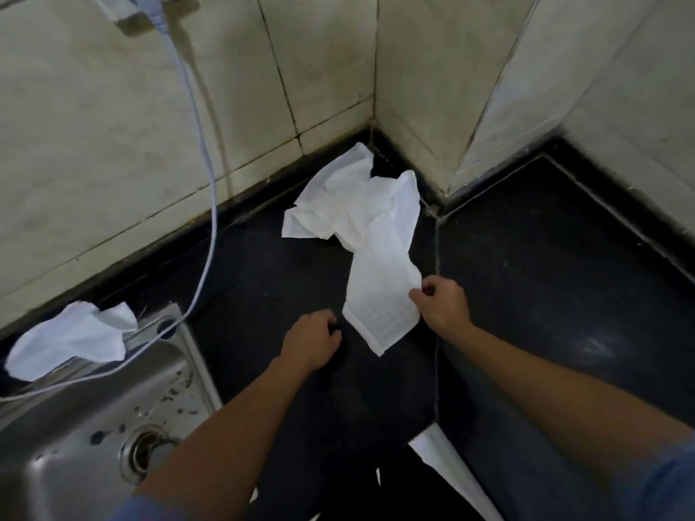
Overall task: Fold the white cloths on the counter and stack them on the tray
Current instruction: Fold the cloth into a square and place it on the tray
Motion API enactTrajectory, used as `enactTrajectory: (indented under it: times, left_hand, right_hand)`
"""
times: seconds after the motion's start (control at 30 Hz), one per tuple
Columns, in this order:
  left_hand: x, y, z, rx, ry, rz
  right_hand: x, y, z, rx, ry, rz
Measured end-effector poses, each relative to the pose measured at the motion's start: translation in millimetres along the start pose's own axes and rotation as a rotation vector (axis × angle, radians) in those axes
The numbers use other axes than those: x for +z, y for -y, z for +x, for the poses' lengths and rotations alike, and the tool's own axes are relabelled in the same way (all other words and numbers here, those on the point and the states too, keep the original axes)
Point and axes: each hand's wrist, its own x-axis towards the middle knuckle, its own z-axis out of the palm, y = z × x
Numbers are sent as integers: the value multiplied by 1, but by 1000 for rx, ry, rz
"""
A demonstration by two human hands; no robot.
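Right hand: the right hand (443, 306) pinches the right edge of the white cloth (361, 216) between thumb and fingers (416, 297), probably to draw it flat for folding.
Left hand: the left hand (310, 342) rests just beside the cloth's near end with its fingers curled under; I cannot tell if they hold anything.
White cloth: it lies crumpled in the far corner of the dark desk (545, 276), one strip trailing toward the near edge.
Second white cloth: the second white cloth (71, 338) drapes unfolded over the back rim of the sink.
Sink: the steel sink (75, 445), at the desk's left edge, holds a drain (144, 455) and a loop of white cable (203, 174).
Tray: none plainly in view.
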Motion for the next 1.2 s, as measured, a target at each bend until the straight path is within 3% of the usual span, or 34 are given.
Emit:
enactTrajectory:
  times: [0.23, 0.37, 0.43, 0.6, 0.67, 0.8, 0.93, 1.07, 1.2]
  left_hand:
    - [18, -38, 31, 163, 56, 12]
    - [33, -56, 40, 264, 71, 50]
    - [40, -63, 44, 268, 65, 70]
    - [62, -82, 45, 140, 101, 98]
    - [72, -85, 40, 75, 150, 96]
    - [87, -92, 33, 13, 201, 81]
    - [88, -107, 40, 29, 199, 93]
    - [73, -118, 56, 84, 39, 221]
    - [63, -114, 69, 71, -66, 219]
  right_hand:
    - [-53, -66, -55, 192, -169, -81]
    - [-67, -115, -83, 404, -71, -149]
    - [-72, -128, -95, 458, -81, -155]
    - [-92, -130, -82, 426, -347, -210]
    - [-94, -127, -65, 440, -328, -198]
    - [-85, -119, -41, 539, -111, -272]
    - [-79, -112, -43, 461, -95, -159]
    - [-85, -118, -65, 381, -316, 114]
    - [-82, -127, -80, 391, -267, 366]
